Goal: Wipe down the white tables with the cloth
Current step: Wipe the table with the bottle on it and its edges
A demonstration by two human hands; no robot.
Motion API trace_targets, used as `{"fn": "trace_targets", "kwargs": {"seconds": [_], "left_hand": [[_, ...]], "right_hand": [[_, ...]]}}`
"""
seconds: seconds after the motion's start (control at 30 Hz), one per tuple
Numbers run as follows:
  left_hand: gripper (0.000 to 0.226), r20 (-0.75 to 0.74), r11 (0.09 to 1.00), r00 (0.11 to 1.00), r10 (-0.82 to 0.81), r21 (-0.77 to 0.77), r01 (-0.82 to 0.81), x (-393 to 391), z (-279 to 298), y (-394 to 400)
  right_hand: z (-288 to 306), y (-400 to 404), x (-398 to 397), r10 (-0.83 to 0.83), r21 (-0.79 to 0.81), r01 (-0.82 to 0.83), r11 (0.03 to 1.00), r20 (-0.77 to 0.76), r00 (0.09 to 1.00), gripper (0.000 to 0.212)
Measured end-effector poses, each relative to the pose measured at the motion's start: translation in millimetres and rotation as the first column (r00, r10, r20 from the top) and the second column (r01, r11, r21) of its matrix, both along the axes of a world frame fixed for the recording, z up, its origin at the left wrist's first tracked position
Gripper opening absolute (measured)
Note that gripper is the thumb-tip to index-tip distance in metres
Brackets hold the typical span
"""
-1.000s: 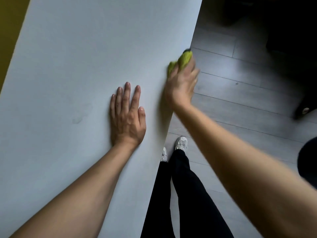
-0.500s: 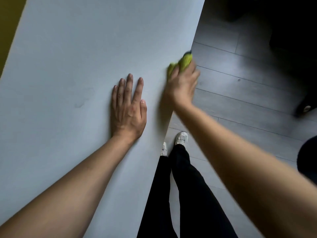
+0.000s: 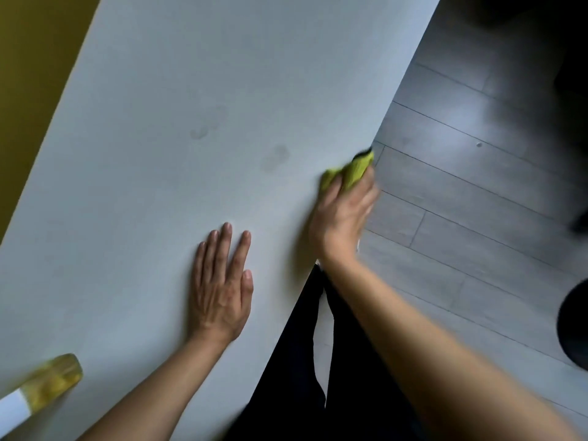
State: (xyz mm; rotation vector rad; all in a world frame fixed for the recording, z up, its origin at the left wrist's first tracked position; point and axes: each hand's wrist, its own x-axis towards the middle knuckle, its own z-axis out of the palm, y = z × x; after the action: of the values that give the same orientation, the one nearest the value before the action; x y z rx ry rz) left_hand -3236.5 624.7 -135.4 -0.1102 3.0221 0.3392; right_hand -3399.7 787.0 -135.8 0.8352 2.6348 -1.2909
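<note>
Cloth (image 3: 353, 171), bunched in the right hand (image 3: 342, 214) whose grip curls round it, sits at the tabletop (image 3: 159, 90) edge; risk: it slips off the edge, missing smudges (image 3: 275, 157) further in, while left hand (image 3: 221, 288), spread flat beside it, smears wiped surface.

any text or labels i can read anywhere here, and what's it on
No readable text anywhere in this view.
Bottle at the lower left of the white table: its white band is blurred, with no letters legible.
Green cloth in the right hand: no tag or print visible.
Left hand, table top and floor: no markings.
</note>
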Motion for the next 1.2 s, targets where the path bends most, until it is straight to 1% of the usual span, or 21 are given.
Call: {"fn": "trace_targets", "kwargs": {"seconds": [0.07,0.1,0.17,0.23,0.33,0.47,0.53,0.6,0.67,0.77,0.83,0.93,1.03,1.1,1.2], "left_hand": [[0.059,0.001,1.0,1.0,0.003,-0.003,-0.003,6.2,-1.6,-3.3],[0.059,-0.003,1.0,1.0,0.002,-0.001,-0.002,6.3,-2.0,-3.9],[0.06,-0.014,1.0,1.0,0.006,0.009,-0.006,4.7,-1.9,-3.7],[0.059,-0.023,1.0,1.0,0.006,0.023,-0.006,3.8,-1.6,-4.2],[0.059,-0.032,0.999,0.999,-0.002,0.038,0.003,5.7,-2.3,-5.9],[0.059,-0.076,0.999,0.997,-0.004,0.053,0.008,5.6,-4.8,-5.2],[0.059,-0.104,0.998,0.995,-0.008,0.056,0.014,5.4,-7.0,-6.0],[0.059,-0.118,0.998,0.993,-0.007,0.054,0.013,6.7,-8.3,-6.0],[0.06,-0.123,0.999,0.992,-0.002,0.05,0.008,7.0,-9.6,-4.7],[0.061,-0.131,0.999,0.991,0.002,0.05,0.005,5.8,-11.0,-4.2],[0.061,-0.135,0.999,0.991,-0.001,0.044,0.007,6.3,-11.7,-4.7],[0.062,-0.143,0.999,0.99,-0.006,0.037,0.012,7.7,-11.8,-5.6],[0.061,-0.152,0.999,0.988,-0.015,0.042,0.022,7.4,-12.2,-6.1],[0.061,-0.156,0.999,0.988,-0.014,0.044,0.021,8.1,-11.6,-6.5],[0.061,-0.155,0.999,0.988,-0.022,0.043,0.028,7.7,-12.0,-6.7]], "right_hand": [[2.9,-10.9,47.1,0.039,0.015,-0.039,0.999,0.05,0.998,0.067],[4.2,-12.9,57.2,0.044,0.016,-0.045,0.999,0.074,0.996,0.067],[6.9,-10.8,50.0,0.032,-0.012,-0.031,0.999,0.122,0.992,0.065],[7.9,-5.2,21.2,0.001,-0.009,0.0,1.0,0.112,0.994,0.062],[4.0,9.3,-43.6,-0.044,0.044,0.041,0.998,0.059,0.997,0.059],[3.0,32.6,-130.3,-0.039,0.122,0.028,0.992,0.082,0.996,0.054],[3.4,37.6,-150.8,-0.04,0.126,0.03,0.992,0.082,0.996,0.052],[2.8,35.9,-150.8,-0.046,0.123,0.036,0.992,0.078,0.996,0.051],[2.5,30.1,-131.4,-0.054,0.117,0.047,0.992,0.056,0.997,0.051],[0.8,14.9,-68.5,-0.038,0.103,0.036,0.994,0.017,0.999,0.053],[-1.9,0.9,-7.2,-0.014,0.075,0.014,0.997,0.003,1.0,0.059],[-3.2,-23.2,99.6,0.042,-0.008,-0.042,0.999,-0.009,0.999,0.066],[3.2,-40.2,185.9,0.12,-0.066,-0.117,0.991,0.05,0.991,0.07],[7.5,-44.1,207.5,0.141,-0.077,-0.133,0.988,0.106,0.984,0.07],[7.5,-40.1,184.3,0.115,-0.092,-0.105,0.99,0.106,0.988,0.068]]}}
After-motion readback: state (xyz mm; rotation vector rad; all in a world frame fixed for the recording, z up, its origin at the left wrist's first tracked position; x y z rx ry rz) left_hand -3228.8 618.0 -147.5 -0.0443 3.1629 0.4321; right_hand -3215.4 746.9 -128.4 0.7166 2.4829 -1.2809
